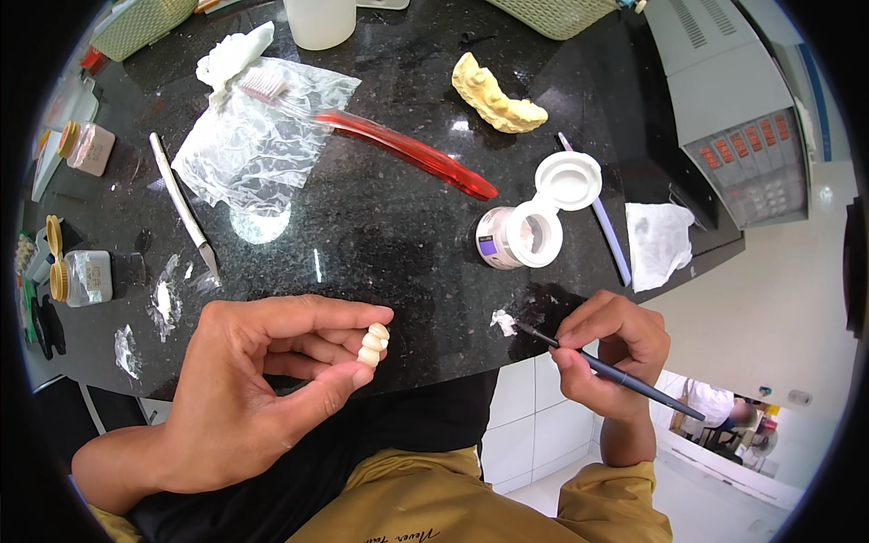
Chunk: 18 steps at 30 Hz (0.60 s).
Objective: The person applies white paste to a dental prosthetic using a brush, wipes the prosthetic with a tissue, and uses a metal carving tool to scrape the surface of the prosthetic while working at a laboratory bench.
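Note:
Between the thumb and forefinger of my left hand (262, 371) is a small dental bridge (372, 345), a short row of cream-coloured teeth held above the counter's near edge. My right hand (611, 348) grips a slim dark brush (638, 387) like a pen. Its tip meets a small dab of white paste (503, 321) on the black counter. Just beyond that dab, a white jar (513, 237) lies tipped with its flip lid (568, 180) open, and pinkish-white matter shows inside.
On the speckled black counter (389, 244) lie a red-handled toothbrush (407, 149), crumpled plastic (262, 136), a yellow dental cast (496, 95), a metal spatula (184, 208) and a pale blue stick (608, 231). Small jars (88, 278) stand left. A folded tissue (657, 242) and grey machine (724, 100) are right.

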Tool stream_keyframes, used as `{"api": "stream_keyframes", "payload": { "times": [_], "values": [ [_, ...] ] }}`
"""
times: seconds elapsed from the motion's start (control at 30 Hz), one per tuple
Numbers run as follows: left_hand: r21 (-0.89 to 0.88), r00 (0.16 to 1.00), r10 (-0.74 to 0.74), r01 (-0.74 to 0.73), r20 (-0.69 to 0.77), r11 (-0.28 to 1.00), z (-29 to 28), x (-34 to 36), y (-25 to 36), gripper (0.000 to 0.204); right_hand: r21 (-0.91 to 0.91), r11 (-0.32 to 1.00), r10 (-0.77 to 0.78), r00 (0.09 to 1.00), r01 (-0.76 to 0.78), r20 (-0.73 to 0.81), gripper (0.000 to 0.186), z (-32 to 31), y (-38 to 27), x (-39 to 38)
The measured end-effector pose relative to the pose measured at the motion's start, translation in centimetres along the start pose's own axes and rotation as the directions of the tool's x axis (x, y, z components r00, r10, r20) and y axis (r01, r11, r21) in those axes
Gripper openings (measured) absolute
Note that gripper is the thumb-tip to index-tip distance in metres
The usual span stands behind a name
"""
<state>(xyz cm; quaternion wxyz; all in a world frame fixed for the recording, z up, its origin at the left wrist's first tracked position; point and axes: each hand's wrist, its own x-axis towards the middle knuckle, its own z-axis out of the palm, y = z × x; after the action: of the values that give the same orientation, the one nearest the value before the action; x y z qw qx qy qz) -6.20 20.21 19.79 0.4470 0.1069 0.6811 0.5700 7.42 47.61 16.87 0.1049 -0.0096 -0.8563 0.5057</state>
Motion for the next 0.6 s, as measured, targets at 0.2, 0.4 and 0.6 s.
{"api": "stream_keyframes", "payload": {
  "times": [0.2,0.4,0.6],
  "values": [
    [0.012,0.999,-0.046,0.046,-0.005,0.999,0.0,0.0,0.4,0.035,-0.009,1.000,-0.024,1.000,0.024,-0.009,0.016,0.2,0.1,0.1],
    [0.045,0.999,-0.033,0.032,0.026,0.998,-0.3,0.1,0.3,0.034,0.024,0.999,-0.045,0.998,0.046,-0.036,0.021,0.3,0.3,-0.5],
    [0.048,0.997,-0.061,0.059,0.041,0.997,-0.8,0.2,0.4,0.034,0.369,0.920,-0.080,0.984,0.134,-0.157,0.028,4.2,-1.2,-1.4]
  ]
}}
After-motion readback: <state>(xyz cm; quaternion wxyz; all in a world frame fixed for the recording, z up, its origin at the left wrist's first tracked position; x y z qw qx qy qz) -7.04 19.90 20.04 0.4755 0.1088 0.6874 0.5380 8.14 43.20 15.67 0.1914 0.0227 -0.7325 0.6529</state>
